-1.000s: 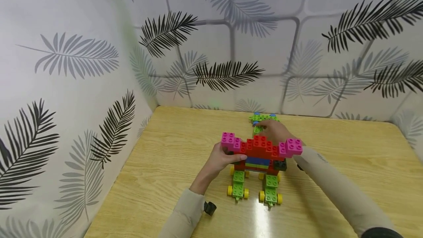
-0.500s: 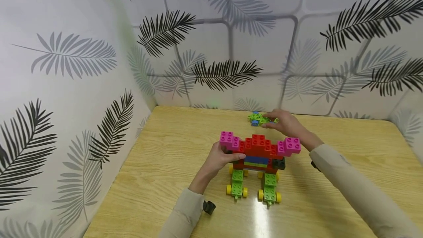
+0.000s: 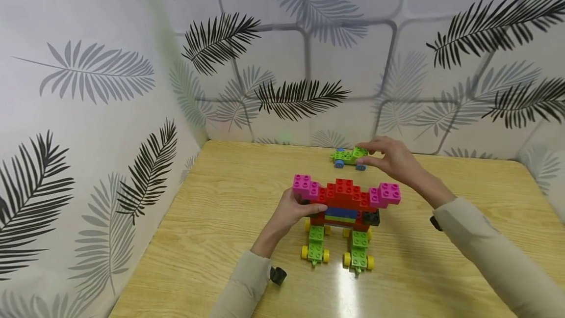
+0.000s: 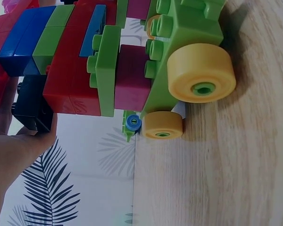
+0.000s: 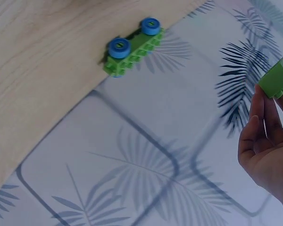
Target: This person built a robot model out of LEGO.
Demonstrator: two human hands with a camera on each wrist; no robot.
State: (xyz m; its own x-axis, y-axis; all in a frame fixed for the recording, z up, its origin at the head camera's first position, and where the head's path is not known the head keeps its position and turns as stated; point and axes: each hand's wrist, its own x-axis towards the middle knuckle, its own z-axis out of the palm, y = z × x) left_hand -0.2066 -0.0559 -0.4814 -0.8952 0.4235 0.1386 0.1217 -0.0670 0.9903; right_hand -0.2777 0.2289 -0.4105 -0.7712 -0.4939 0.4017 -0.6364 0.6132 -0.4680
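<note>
My left hand [image 3: 289,212] grips the left side of a large building-brick model [image 3: 346,198] of red, pink, blue, green and black bricks. Its thumb lies across the front; in the left wrist view the hand is at a black brick [image 4: 34,101]. The model stands on green wheeled bases [image 3: 315,244] with yellow wheels. Behind it my right hand [image 3: 395,161] pinches a small green brick [image 5: 273,80] between thumb and fingers. This brick is apart from a green car base [image 5: 137,49] with blue wheels, which stands on the table.
The wooden table [image 3: 229,195] meets a leaf-patterned wall covering [image 3: 282,53] along its back edge, close behind the car base. The same pattern covers the wall on the left [image 3: 88,126]. Black wrist cameras sit at both sleeves.
My right hand has moved back and to the right, bringing the green brick from in front of the car base to its right end. The left hand and large model have stayed in place.
</note>
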